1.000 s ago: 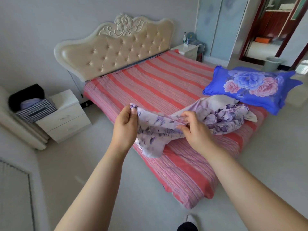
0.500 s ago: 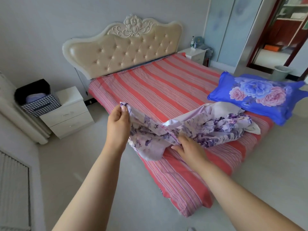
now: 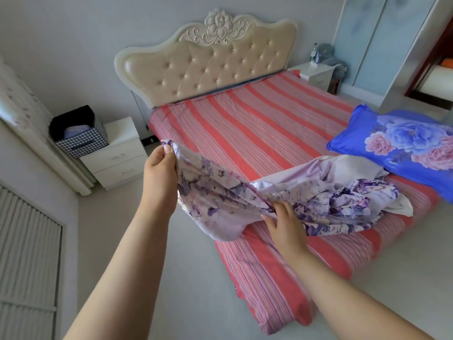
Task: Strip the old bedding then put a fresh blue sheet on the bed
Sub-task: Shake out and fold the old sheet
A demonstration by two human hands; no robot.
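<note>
A red and pink striped sheet (image 3: 257, 133) covers the bed in front of me. A crumpled purple floral cloth (image 3: 326, 200) lies across its near end. My left hand (image 3: 159, 175) pinches one corner of that cloth and lifts it above the bed's left edge. My right hand (image 3: 284, 224) grips the cloth's edge lower down, near the bed's front corner. The cloth stretches between both hands. A blue pillow with pink and blue flowers (image 3: 402, 146) lies at the bed's right side.
A cream tufted headboard (image 3: 208, 62) stands against the far wall. White nightstands stand to the left (image 3: 117, 155) and at the far right (image 3: 318, 74). A patterned storage box (image 3: 78, 133) sits beside the left one. Pale floor surrounds the bed; wardrobe doors (image 3: 382, 40) are at right.
My left hand has lifted the cloth's corner up and to the left. My right hand has dropped lower along the cloth's edge, spreading the cloth wider. The view has shifted left.
</note>
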